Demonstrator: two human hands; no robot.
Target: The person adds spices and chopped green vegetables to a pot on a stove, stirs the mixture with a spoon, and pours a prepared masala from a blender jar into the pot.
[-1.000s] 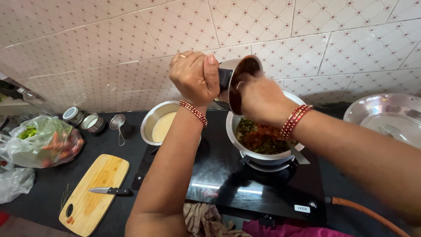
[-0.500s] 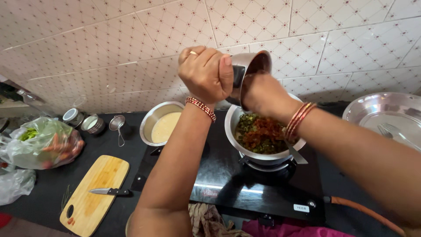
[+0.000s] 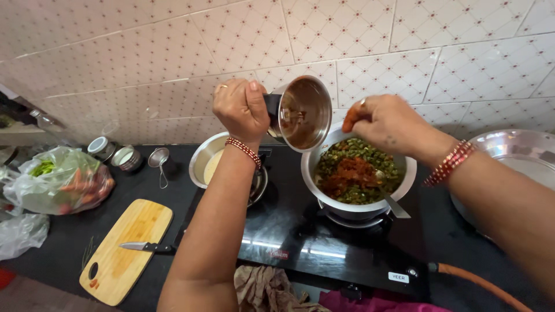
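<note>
My left hand (image 3: 241,108) grips a steel grinder jar (image 3: 300,112), tilted on its side with its mouth facing me and reddish paste smeared inside. It hangs over the left rim of a steel cooking pot (image 3: 404,180) on the right burner. The pot holds chopped green vegetables (image 3: 370,157) with a heap of red paste (image 3: 350,173) on top and a spoon handle (image 3: 393,202) sticking out. My right hand (image 3: 387,122) hovers over the pot's far side, fingers red with paste, holding nothing.
A second steel pan (image 3: 203,162) with pale liquid sits on the black glass stove (image 3: 300,237). A wooden cutting board (image 3: 124,248) with a knife (image 3: 147,247), a bag of vegetables (image 3: 60,182), small tins (image 3: 113,151), a strainer (image 3: 159,159) lie left. A large steel plate (image 3: 514,150) sits right.
My right hand has come out of the jar and moved right over the pot. The jar's mouth has turned more toward me, and red paste now lies on the vegetables.
</note>
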